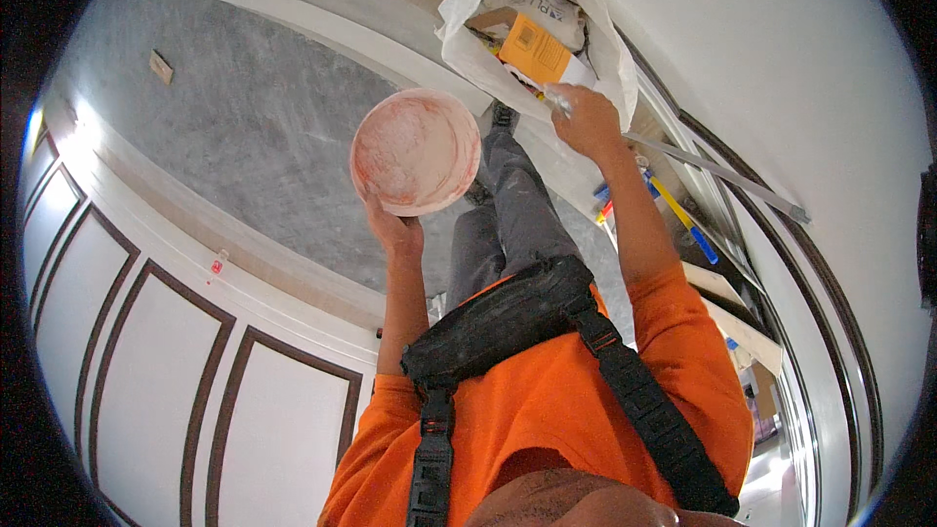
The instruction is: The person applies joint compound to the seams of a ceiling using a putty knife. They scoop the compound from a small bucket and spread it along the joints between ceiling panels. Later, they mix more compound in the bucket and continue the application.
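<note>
A round, pinkish tub (415, 151), smeared with white and reddish residue, is held out at the middle by my left hand (395, 229), with the fingers under and against its near rim. To the right, my right hand (590, 122) is closed at the near edge of a white plastic sack (620, 63). Something pale shows at its fingertips, too small and blurred to name. Inside the open sack lie a yellow-orange packet (535, 49), a grey-white bag (537, 2) and other crumpled pieces.
A long grey bar (722, 174) slants beside my right forearm. Past it lies a tool with a yellow and blue handle (683, 218). White panels with dark trim (156, 351) line the left. A small tan piece (161, 66) lies on the grey floor (254, 127).
</note>
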The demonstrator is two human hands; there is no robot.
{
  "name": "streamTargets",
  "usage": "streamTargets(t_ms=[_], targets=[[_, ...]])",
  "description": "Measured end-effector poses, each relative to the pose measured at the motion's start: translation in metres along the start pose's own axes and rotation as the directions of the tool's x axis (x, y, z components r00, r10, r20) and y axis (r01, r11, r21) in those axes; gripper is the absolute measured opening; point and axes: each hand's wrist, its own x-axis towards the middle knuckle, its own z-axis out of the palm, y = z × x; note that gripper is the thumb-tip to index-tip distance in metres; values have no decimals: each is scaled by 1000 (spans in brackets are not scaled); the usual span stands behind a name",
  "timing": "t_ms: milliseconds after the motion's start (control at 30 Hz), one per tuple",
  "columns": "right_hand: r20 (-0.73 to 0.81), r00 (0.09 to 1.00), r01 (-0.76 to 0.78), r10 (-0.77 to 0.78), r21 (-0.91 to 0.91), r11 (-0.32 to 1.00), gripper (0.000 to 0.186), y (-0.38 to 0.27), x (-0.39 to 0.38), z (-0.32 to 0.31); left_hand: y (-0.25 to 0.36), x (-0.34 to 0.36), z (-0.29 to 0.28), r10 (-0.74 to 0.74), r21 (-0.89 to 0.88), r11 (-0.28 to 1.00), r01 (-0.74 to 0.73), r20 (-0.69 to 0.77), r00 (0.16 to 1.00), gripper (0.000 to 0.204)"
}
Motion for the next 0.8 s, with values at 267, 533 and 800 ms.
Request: streamTargets(t_ms=[267,533,800], targets=[[-243,955,-174,172,13,985,45,63,-3,23,-10,10,-28,-35,16,999,36,-15,999,58],[9,983,-181,181,-21,983,49,24,70,105,-6,2,-27,-18,80,997,23,-63,998,60],[13,963,-269,269,14,963,45,2,65,83,-1,-5,-24,5,226,974,6,-51,999,59]])
